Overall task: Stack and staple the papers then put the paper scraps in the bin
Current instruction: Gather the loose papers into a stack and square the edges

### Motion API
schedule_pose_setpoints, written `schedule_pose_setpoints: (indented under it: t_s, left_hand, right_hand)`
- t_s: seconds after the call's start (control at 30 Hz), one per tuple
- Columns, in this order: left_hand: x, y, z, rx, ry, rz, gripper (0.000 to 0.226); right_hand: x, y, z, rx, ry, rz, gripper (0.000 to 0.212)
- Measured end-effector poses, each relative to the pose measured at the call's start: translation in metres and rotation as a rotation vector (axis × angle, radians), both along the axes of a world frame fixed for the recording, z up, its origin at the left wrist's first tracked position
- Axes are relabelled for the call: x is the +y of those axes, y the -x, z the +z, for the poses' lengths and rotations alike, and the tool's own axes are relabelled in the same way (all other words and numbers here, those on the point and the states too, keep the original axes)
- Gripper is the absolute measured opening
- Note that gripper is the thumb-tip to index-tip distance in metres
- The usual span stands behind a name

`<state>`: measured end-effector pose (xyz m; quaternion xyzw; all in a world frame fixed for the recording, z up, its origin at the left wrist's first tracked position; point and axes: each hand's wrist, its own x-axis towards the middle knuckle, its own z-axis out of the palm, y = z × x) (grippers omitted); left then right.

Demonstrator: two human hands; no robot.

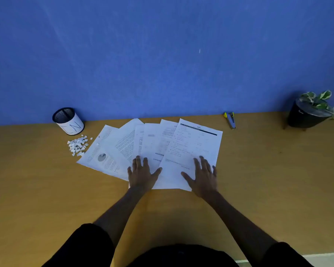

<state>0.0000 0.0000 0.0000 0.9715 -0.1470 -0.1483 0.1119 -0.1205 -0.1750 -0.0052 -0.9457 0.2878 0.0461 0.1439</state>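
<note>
1. The white printed paper sheets [152, 147] lie fanned across the yellow-brown wooden desk [258, 170], overlapping one another. Their near ends converge under the hands and their far ends splay out toward the blue wall [162, 54]. The leftmost sheet, with a grey pie chart, leans far left; the rightmost, with a dark header bar, lies on top.

2. The left hand [142, 173] lies flat on the near ends of the middle sheets, palm down, fingers spread and extended, pinching nothing.

3. The right hand [202, 175] lies flat on the lower part of the top right sheet, also palm down with fingers spread and nothing gripped.

4. The fan's spread runs left to right, with most sheets stretching away to the left of the left hand. Gathering the pile therefore seems to call for sweeping those sheets rightward, and the left hand is the nearer one for that.

5. The blue-and-yellow stapler [229, 120] lies by the wall, to the right of the papers, nearer the right hand.

6. The heap of small white paper scraps [77, 145] sits at the fan's left edge, just in front of the black mesh cup with a white paper label [68, 121], presumably the bin; both lie on the left hand's side.

7. A black pot with a variegated plant [308, 112] stands far right, well apart.
</note>
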Motion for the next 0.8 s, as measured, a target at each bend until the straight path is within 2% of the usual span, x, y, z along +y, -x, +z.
schedule_pose_setpoints:
  t_s: [0.13, 0.2, 0.33, 0.8]
  left_hand:
    - [0.002, -0.005, 0.006, -0.01, 0.007, 0.197, 0.099]
    - [0.001, -0.006, 0.008, 0.022, 0.009, 0.24, 0.104]
    - [-0.003, -0.01, 0.009, 0.051, 0.037, 0.273, 0.105]
    - [-0.01, -0.021, 0.019, 0.068, 0.202, 0.373, 0.083]
  right_hand:
    - [-0.014, 0.003, 0.003, 0.028, 0.038, -0.278, 0.092]
    - [-0.015, 0.003, 0.002, 0.061, 0.003, -0.315, 0.096]
    - [-0.015, 0.002, -0.003, 0.062, -0.047, -0.278, 0.097]
    - [-0.012, -0.004, -0.005, 0.003, -0.156, -0.106, 0.097]
